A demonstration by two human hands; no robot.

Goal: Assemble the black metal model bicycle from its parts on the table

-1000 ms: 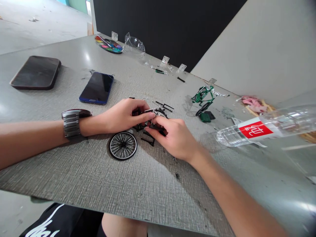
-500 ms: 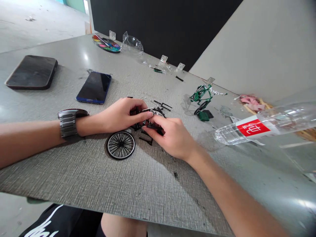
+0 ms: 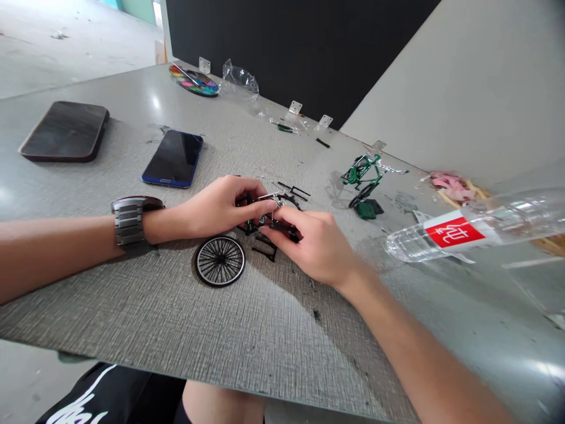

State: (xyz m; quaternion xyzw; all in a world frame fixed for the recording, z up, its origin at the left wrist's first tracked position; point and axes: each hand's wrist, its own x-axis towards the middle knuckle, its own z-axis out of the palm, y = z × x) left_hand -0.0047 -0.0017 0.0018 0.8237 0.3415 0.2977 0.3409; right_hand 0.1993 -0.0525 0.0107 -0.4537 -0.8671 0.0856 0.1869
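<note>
"Where are we finding the model (image 3: 249, 227)?"

"It's sitting between our hands. Its long axis seems to be running crosswise, from left palm toward right fingertips, though our fingers are hiding much of it."

"And how are we gripping?"

"Our left hand (image 3: 225, 206) is curling around the left end, thumb pointing toward the middle. Our right hand (image 3: 315, 244) is pinching a black piece (image 3: 285, 228) between thumb and forefinger, on the model's near right side. Whether the two are joining, we can't tell."

"Which hand is the wheel (image 3: 220, 261) lying closer to?"

"The left: it's resting flat just on our side of that hand. The fork (image 3: 293, 189) is lying beyond the model, and we're seeing a bracket (image 3: 263, 255) on the near side, just beside our right thumb."
</note>
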